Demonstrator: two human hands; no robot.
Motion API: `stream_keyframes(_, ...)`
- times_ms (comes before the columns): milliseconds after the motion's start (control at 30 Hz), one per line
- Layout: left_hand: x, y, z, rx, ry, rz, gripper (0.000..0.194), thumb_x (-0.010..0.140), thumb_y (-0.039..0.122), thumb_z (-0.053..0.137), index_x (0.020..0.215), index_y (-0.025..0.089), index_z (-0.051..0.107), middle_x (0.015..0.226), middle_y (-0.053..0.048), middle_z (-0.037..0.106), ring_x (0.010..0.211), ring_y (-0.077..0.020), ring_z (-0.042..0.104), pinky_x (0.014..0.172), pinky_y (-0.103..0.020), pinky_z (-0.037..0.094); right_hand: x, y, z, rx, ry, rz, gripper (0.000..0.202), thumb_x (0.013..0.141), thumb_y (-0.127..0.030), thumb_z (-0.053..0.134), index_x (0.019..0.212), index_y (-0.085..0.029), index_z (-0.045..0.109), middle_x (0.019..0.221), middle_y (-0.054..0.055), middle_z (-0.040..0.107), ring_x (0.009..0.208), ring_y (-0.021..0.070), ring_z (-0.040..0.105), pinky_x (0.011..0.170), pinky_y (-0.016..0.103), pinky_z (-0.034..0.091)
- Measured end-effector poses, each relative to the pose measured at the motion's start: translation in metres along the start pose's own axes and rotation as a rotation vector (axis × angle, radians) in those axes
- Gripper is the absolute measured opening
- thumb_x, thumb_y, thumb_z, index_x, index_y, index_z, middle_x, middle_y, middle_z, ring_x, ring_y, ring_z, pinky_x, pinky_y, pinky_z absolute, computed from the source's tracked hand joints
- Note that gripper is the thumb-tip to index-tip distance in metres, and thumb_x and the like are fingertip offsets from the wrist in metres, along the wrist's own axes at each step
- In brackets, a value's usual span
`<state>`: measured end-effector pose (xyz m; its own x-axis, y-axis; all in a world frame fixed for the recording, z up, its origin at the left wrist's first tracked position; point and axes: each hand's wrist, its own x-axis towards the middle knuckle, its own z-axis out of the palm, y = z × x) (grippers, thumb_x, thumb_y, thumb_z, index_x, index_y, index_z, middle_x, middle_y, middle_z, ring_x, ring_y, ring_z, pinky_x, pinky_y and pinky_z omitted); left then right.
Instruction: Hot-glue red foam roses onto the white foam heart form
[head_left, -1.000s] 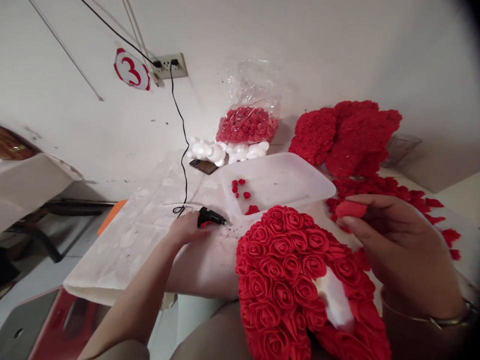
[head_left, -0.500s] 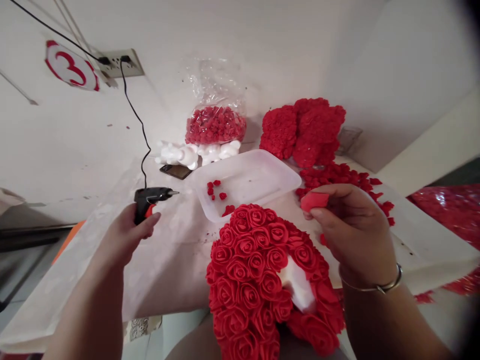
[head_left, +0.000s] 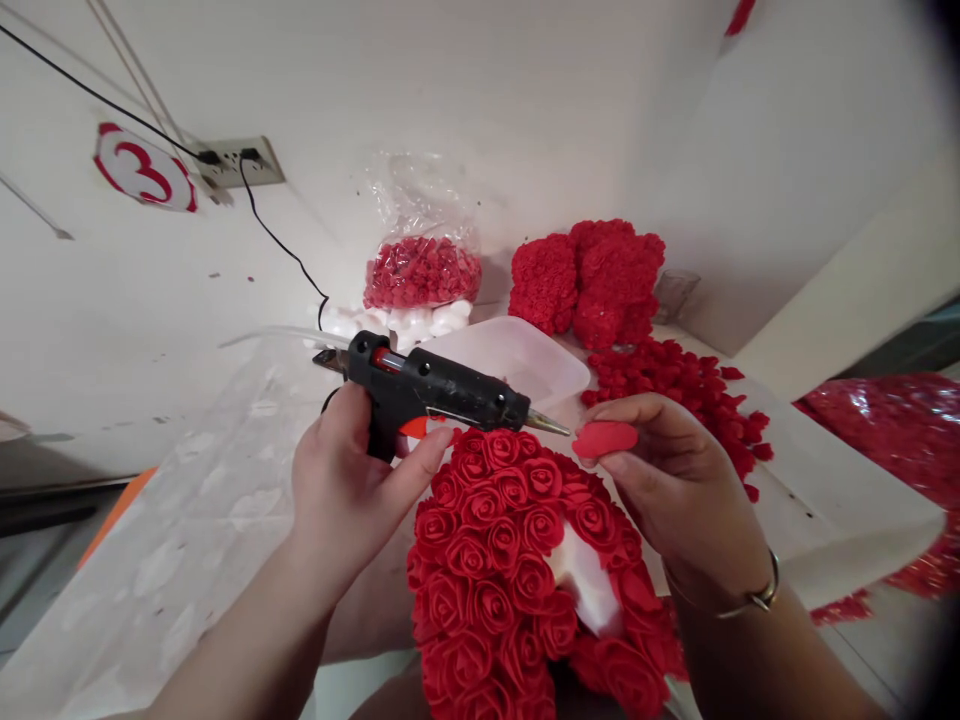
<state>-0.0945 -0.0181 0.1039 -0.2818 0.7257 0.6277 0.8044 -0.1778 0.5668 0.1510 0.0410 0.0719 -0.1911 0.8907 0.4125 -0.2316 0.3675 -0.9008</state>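
Observation:
My left hand (head_left: pixel 360 480) is wrapped round the handle of a black hot glue gun (head_left: pixel 450 388) with an orange trigger. A clear glue stick (head_left: pixel 289 332) sticks out of its back, and its metal nozzle points right, close to a red foam petal (head_left: pixel 609 438). That petal is pinched between the thumb and fingers of my right hand (head_left: pixel 675 470); whether the nozzle touches it I cannot tell. Below both hands a shape covered in red foam roses (head_left: pixel 487 560) rests at my lap, with a bare white patch (head_left: pixel 589 580) on its right side.
A translucent plastic tray (head_left: pixel 547 360) lies behind the glue gun. Behind it are white figures (head_left: pixel 442 320), a bag of small red roses (head_left: pixel 424 272) and red rose-covered shapes (head_left: pixel 615 275). Loose red petals (head_left: pixel 675 390) lie at right. The gun's black cord runs to a wall socket (head_left: pixel 244 163).
My left hand has brought the glue gun from the far left to the right, up to the petal. My right hand still pinches the petal, slightly lower and further left.

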Motion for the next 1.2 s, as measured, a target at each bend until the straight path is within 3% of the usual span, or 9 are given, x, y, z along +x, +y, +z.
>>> stream_keyframes(100, -0.001, 0.008, 0.003, 0.117, 0.061, 0.083, 0.038, 0.077, 0.052, 0.071, 0.078, 0.023, 0.047, 0.060, 0.005, 0.058, 0.048, -0.0098, 0.050, 0.047, -0.025, 0.036, -0.001, -0.001, 0.000, -0.014, 0.020, -0.027, 0.023, 0.075, -0.016, 0.078, 0.091, -0.032, 0.073, 0.088, -0.004, 0.074, 0.083, 0.0120, 0.072, 0.078, 0.024, 0.061)
stream_keyframes(267, -0.002, 0.016, 0.004, 0.201, 0.084, 0.099, 0.034, 0.076, 0.045, 0.071, 0.076, 0.024, 0.044, 0.054, 0.007, 0.055, 0.046, -0.0111, 0.053, 0.046, -0.025, 0.037, -0.001, -0.002, 0.002, 0.023, -0.005, -0.014, 0.023, 0.075, -0.018, 0.078, 0.092, -0.033, 0.072, 0.087, -0.004, 0.072, 0.082, 0.0121, 0.071, 0.078, 0.024, 0.061)
stream_keyframes(433, -0.002, 0.013, 0.004, 0.198, 0.087, 0.190, 0.022, 0.080, 0.035, 0.068, 0.083, 0.024, 0.050, 0.055, 0.008, 0.054, 0.044, -0.0095, 0.051, 0.044, -0.023, 0.034, -0.004, 0.000, 0.004, 0.042, -0.008, 0.036, 0.024, 0.078, -0.016, 0.076, 0.093, -0.034, 0.072, 0.090, -0.005, 0.072, 0.083, 0.0115, 0.071, 0.078, 0.023, 0.061)
stream_keyframes(567, -0.002, 0.009, 0.004, 0.218, 0.111, 0.266, 0.025, 0.080, 0.030, 0.068, 0.080, 0.024, 0.045, 0.054, 0.009, 0.052, 0.044, -0.0077, 0.049, 0.042, -0.022, 0.030, -0.005, 0.001, 0.004, 0.051, 0.004, 0.033, 0.023, 0.077, -0.017, 0.077, 0.093, -0.033, 0.072, 0.090, -0.004, 0.071, 0.083, 0.0121, 0.070, 0.078, 0.024, 0.061)
stream_keyframes(833, -0.003, 0.010, 0.002, 0.271, 0.117, 0.291, 0.024, 0.081, 0.028, 0.066, 0.081, 0.024, 0.043, 0.055, 0.009, 0.052, 0.045, -0.0085, 0.050, 0.043, -0.022, 0.030, -0.003, 0.001, 0.005, 0.030, -0.006, -0.004, 0.022, 0.078, -0.019, 0.077, 0.094, -0.034, 0.071, 0.090, -0.002, 0.071, 0.083, 0.0146, 0.071, 0.077, 0.028, 0.062)
stream_keyframes(1033, -0.003, 0.010, 0.002, 0.275, 0.127, 0.288, 0.028, 0.083, 0.031, 0.065, 0.077, 0.024, 0.038, 0.054, 0.009, 0.045, 0.044, -0.0088, 0.044, 0.042, -0.022, 0.028, -0.002, -0.001, 0.005, 0.007, -0.018, -0.052, 0.024, 0.077, -0.014, 0.076, 0.093, -0.030, 0.070, 0.088, -0.003, 0.072, 0.081, 0.0115, 0.070, 0.075, 0.023, 0.061)
stream_keyframes(1200, -0.003, 0.009, 0.002, 0.289, 0.120, 0.292, 0.023, 0.082, 0.031, 0.065, 0.080, 0.025, 0.043, 0.054, 0.008, 0.048, 0.045, -0.0100, 0.046, 0.044, -0.023, 0.030, -0.002, 0.000, 0.006, 0.014, -0.019, -0.041, 0.023, 0.078, -0.014, 0.075, 0.094, -0.030, 0.071, 0.088, -0.003, 0.070, 0.080, 0.0103, 0.068, 0.075, 0.022, 0.059)
